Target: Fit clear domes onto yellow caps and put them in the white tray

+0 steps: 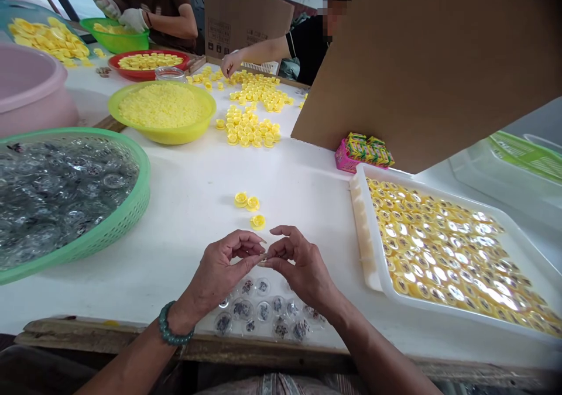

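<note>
My left hand and my right hand meet fingertip to fingertip above the near part of the white table. Thumbs and fingers pinch together, and whatever lies between them is hidden or too small to name. Below the hands lie several clear round plastic caps with dark printed pictures, some partly covered by my right hand. Just beyond my fingers are three small yellow cup-shaped pieces. A green bead bracelet circles my left wrist.
A green basket of clear caps stands left, behind it a yellow basin of yellow bits. At right lies a white tray of finished-looking yellow pieces beside a pink basket. A cardboard sheet leans there. Two people work across the table.
</note>
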The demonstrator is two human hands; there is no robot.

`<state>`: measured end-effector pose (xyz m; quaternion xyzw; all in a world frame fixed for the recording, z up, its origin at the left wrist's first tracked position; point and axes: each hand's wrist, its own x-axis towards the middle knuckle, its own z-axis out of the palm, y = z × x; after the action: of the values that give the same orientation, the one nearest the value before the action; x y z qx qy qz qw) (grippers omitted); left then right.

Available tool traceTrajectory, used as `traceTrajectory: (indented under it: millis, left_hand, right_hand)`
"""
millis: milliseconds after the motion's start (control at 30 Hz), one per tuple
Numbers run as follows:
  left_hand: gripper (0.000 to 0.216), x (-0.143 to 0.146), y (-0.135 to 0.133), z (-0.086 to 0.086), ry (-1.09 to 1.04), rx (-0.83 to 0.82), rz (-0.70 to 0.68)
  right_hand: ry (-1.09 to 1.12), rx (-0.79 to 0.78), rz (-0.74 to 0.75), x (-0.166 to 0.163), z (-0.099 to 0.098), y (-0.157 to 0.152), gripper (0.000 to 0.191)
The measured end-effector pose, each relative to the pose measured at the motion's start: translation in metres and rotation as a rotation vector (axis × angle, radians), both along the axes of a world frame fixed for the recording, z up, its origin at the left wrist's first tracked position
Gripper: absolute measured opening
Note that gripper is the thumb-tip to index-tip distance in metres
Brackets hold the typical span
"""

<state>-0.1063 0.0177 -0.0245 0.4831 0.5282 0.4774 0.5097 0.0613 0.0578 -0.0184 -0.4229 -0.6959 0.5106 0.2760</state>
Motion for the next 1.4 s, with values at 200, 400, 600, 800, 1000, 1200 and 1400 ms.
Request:
traceTrajectory:
  millis: [200,400,600,800,1000,1200,1400]
  left_hand:
    - [0.022,0.011,0.000,-0.008,-0.214,-0.146,0.139]
    - [0.019,0.014,0.002,-0.015,-0.281,-0.243,0.162]
    - [0.028,-0.011,0.030,-0.022,0.524,-0.003,0.166]
    - [0.022,-0.017,0.064,-0.040,0.789,0.156,-0.018]
    - [0.022,-0.009,0.064,-0.047,0.651,0.221,-0.135]
    - [0.024,-0.004,0.066,-0.052,0.570,0.228,-0.169]
    - [0.022,-0.001,0.064,-0.050,0.538,0.190,-0.154]
  right_hand:
    - [-0.247,0.392,0.023,0.001,-0.006,-0.008,0.020]
    - [-0.344,0.551,0.085,0.001,-0.015,-0.006,0.023]
    - [-0.295,0.396,-0.005,0.015,-0.019,0.013,0.025]
    - [-0.338,0.411,0.017,0.025,-0.021,0.028,0.027]
    - [-0.478,0.533,0.152,0.026,-0.016,0.050,0.028]
    - [-0.640,0.573,0.307,0.017,-0.015,0.067,0.024]
    - [-0.722,0.611,0.361,0.012,-0.017,0.072,0.020]
